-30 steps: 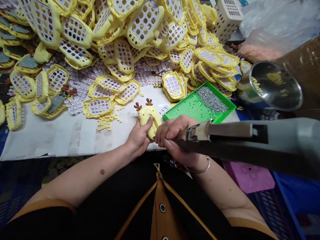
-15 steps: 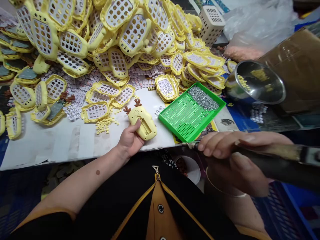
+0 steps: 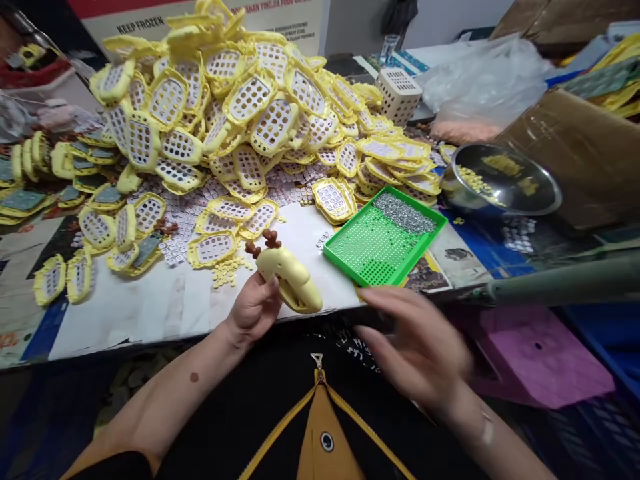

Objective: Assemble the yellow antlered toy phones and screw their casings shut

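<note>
Yellow plastic toy (image 3: 293, 283), smooth and rounded, brown antlers on top, tilted over the near edge of the table (image 3: 150, 307), underside hidden. Gripped by left hand (image 3: 253, 310), fingers curled round its lower end. Just beside, right hand (image 3: 420, 347), blurred, fingers spread, holding nothing. Beyond, green perforated tray (image 3: 370, 250), silvery screws (image 3: 404, 213) heaped in its far corner. At right, grey tool (image 3: 560, 283), tip hard to make out. Behind, piled yellow holed shells (image 3: 240, 113).

A paper-covered surface (image 3: 150, 313) lies under even indoor light. Behind it are a pale wall (image 3: 350, 20) and a carton printed KEEP FROZEN (image 3: 150, 25). A brown cardboard box (image 3: 575, 153) sits at the right, with a blue crate (image 3: 595, 330) below it.
</note>
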A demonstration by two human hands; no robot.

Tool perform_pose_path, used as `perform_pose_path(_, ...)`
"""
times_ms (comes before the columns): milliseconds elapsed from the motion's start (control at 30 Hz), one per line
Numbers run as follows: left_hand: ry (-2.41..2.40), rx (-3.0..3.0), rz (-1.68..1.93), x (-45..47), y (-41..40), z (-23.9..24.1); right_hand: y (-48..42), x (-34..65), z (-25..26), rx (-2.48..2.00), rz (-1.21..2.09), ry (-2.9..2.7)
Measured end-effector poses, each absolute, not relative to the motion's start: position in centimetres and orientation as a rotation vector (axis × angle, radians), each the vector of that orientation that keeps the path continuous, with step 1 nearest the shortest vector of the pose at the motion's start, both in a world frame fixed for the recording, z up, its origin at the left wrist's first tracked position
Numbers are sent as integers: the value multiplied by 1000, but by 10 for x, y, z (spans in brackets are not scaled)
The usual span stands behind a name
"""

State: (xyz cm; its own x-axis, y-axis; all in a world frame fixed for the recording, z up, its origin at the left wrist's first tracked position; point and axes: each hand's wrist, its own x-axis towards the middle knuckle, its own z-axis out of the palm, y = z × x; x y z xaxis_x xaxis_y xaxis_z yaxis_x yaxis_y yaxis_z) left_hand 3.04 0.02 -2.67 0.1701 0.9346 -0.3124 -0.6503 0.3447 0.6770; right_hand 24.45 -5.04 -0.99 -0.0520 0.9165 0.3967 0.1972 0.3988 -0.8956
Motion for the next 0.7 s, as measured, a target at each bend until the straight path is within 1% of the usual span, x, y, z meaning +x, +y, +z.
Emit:
perform_pose_path(33, 797, 463, 1194, 29, -2, -27, -39, 232, -15, -1019, 903, -1601)
perform_pose_path(100, 850, 513, 1223, 24, -6, -27, -17, 208, -27, -986, 1236, -1676)
perform_pose_path(167, 896, 553, 1248, 18, -9, -26, -2, 188, -39, -951, 1537, -1599)
perform_pose_path(200, 906, 567, 1260, 15, -9, -26, 2, 179, -45, -943, 1610, -1536)
perform_pose_path(300, 900, 567, 1290, 3, -10, -25, 2, 163, -55, -953, 1658, -1437)
perform_pose_path(533, 932, 510, 1327, -16, -7, -31, 2, 155, -58, -922, 1768, -1363)
perform_pose_path(633, 1007, 484, 1400, -50, -17, -26, 5, 154, -61, -1047, 1790, -1255)
perform_pose_path(700, 1107, 514, 1449, -93, -36, -15, 6, 154, -63, -1140, 1796, -1243)
